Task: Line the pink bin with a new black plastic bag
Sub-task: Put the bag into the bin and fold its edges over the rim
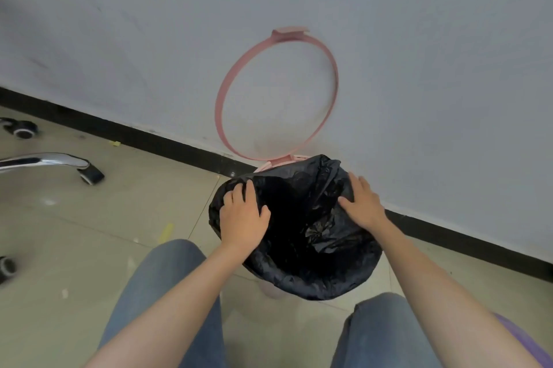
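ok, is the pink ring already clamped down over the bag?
No, the pink ring stands flipped up against the wall, clear of the black bag below it.

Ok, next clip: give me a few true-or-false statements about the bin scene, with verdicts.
1. The pink ring stands flipped up against the wall. True.
2. The left hand and right hand both touch the black bag. True.
3. The black bag lies flat on the floor. False: it is draped over the pink bin's mouth.
4. The chair legs are right of the bin. False: they are on its left.
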Available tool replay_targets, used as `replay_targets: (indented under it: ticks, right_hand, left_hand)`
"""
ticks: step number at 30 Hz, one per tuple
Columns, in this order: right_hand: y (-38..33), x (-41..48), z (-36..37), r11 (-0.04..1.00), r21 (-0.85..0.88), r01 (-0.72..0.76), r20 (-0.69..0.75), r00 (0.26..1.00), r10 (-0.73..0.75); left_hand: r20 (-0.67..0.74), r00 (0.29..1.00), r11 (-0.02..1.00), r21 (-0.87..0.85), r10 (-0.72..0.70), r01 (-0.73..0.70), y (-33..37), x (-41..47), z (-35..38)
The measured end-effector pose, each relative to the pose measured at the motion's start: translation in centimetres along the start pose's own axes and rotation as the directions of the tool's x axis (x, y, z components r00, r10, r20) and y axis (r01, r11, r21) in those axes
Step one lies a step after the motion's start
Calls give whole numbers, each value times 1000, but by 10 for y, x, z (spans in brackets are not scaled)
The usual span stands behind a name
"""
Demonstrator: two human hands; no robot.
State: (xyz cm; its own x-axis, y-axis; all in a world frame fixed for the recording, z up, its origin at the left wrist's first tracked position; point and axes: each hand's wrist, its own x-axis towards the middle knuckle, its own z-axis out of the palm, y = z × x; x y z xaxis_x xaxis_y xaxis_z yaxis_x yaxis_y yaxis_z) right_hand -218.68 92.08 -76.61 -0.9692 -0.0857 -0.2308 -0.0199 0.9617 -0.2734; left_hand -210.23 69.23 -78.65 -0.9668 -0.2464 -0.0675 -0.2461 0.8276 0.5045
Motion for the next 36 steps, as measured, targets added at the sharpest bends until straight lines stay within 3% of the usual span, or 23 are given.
replay_targets:
  ticks: [3,6,9,12,15,18,20,24,32,36]
  right_hand:
    - [18,-6,2,978,195,-74,74,995,61]
    - [26,-36,15,954,279,-109,62,994,95]
    - [30,-68,24,942,327,-75,117,992,39]
    - [32,-74,15,975,220,-41,177,984,2]
    - [17,-52,-4,984,177,1,-4,1000,0]
    - [-7,-27,-10,950,303,69,-38,997,-60]
    - [-16,-15,-6,918,394,43,25,998,-57]
    - [-11,-9,-1,836,548,-37,47,999,13]
    - [-3,12,-4,942,331,52,-33,998,-43]
    - [-17,33,5,886,464,-23,-57,997,55]
  left_hand:
    - [101,995,991,-128,-26,39,-3,8,3]
    - [14,999,961,-273,-29,31,-12,18,-4]
    - [-1,1000,978,-208,23,-22,-23,19,-9]
    - [52,999,1000,-7,-10,10,-29,17,-8]
    - [-23,998,997,48,-64,65,-27,21,-13]
    - [76,994,985,-148,-73,84,-23,32,-17]
    - [198,979,955,-278,-52,107,-19,38,-18]
    - [221,973,878,-451,-63,159,-15,39,-20]
    - [200,952,754,-581,-233,307,-14,49,-22]
    - [293,904,561,-711,-312,424,-10,60,-23]
